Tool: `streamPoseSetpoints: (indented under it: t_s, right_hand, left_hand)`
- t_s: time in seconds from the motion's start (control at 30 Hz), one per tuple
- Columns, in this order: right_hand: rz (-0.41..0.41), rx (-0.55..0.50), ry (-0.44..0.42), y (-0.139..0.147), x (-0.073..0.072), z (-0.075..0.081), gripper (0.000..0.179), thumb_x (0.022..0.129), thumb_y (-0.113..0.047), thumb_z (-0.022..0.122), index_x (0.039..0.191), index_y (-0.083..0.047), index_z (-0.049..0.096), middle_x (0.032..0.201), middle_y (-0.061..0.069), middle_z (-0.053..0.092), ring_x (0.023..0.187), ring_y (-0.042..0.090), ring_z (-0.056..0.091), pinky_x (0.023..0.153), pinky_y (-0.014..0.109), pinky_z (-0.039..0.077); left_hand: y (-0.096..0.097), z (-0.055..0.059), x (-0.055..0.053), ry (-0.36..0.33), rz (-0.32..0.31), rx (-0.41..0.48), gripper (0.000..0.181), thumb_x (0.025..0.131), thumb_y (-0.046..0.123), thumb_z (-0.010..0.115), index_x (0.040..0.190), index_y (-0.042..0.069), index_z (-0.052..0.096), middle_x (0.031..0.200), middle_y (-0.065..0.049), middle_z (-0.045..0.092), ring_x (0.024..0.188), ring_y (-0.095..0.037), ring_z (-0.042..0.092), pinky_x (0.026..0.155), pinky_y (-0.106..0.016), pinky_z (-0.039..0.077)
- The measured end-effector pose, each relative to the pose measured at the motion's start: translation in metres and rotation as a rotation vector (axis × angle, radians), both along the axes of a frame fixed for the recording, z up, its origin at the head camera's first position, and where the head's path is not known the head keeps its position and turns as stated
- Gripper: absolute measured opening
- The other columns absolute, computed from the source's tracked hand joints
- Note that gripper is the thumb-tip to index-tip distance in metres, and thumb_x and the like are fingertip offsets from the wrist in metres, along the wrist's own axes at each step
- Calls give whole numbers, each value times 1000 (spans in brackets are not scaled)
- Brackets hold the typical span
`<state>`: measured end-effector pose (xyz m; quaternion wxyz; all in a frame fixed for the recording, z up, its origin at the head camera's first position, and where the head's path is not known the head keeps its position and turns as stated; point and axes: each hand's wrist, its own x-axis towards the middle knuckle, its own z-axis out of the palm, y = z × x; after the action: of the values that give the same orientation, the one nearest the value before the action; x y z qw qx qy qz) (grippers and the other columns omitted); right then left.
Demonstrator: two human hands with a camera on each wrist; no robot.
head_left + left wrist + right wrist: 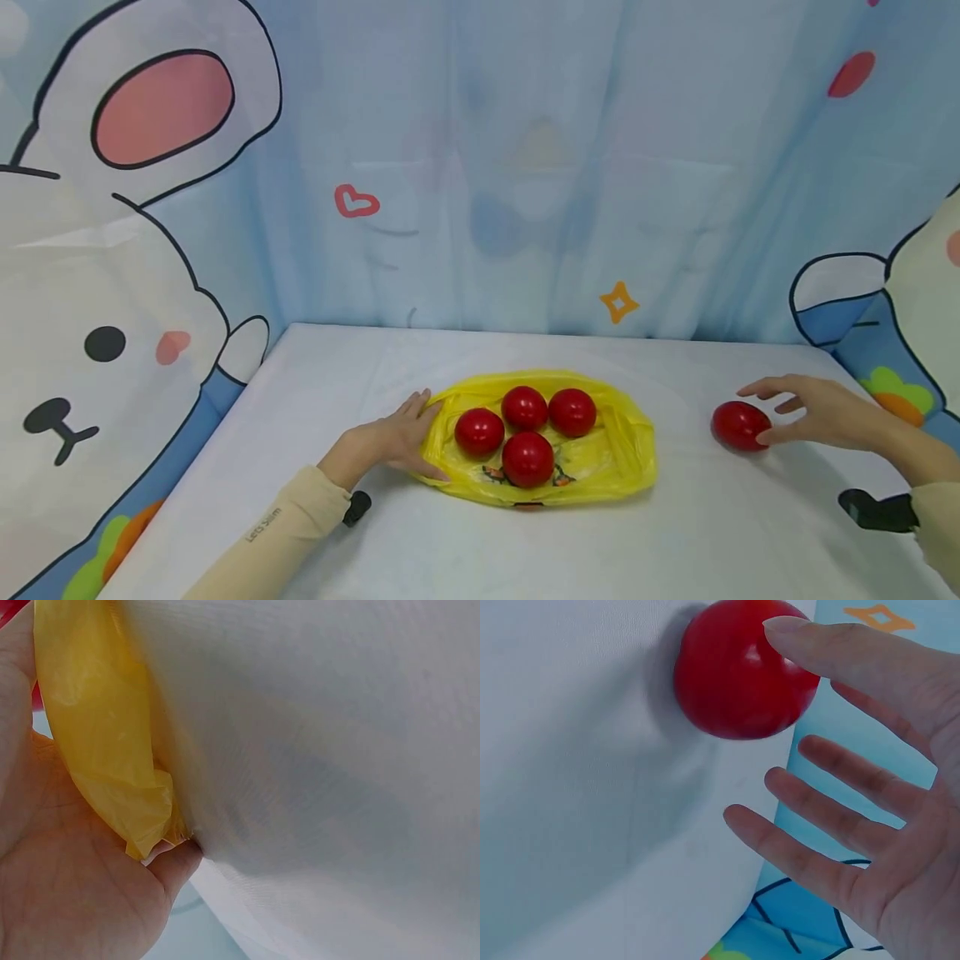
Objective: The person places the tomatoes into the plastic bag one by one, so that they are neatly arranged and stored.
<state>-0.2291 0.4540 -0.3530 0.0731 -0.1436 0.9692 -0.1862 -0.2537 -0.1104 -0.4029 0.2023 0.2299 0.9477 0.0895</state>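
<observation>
A yellow plastic bag [615, 467] lies spread on the table with several shiny red round fruits [528, 460] resting on it. At the bag's left edge, my left hand [393, 437] is spread, with the thumb along the front side and the fingers at the back. The left wrist view shows the bag [97, 727] against the palm. Off to the right, one more red fruit [738, 426] sits alone on the table. My right hand [832, 412] reaches over it with fingers apart. In the right wrist view its thumb overlaps the fruit [735, 682], while the other fingers stand away from it.
A white cloth covers the table [360, 367]. Behind it hangs a light blue curtain [525, 208] with cartoon figures. A dark strap piece [873, 510] shows by the right wrist, and another [357, 508] by the left.
</observation>
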Motion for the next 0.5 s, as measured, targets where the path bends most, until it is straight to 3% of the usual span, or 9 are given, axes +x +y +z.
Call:
streamPoseSetpoints:
  t_s: [0.3,0.5]
  right_hand:
    - [-61,15,-100,-13,-12,-15,83,74,-19,96,136,15,52,121,38,56,102,48,58,71,45,64]
    - [-98,56,-113,-15,-21,-26,90,69,-24,99,135,16,52,121,41,55,104,56,54,74,50,63]
  left_hand:
    - [0,-3,0,8,-7,1,111,87,55,81,166,4,21,174,-20,9,161,-34,9,127,-49,23]
    - [0,-3,-1,12,-13,-4,111,87,55,81,166,3,21,173,-21,9,161,-35,10,127,-49,23]
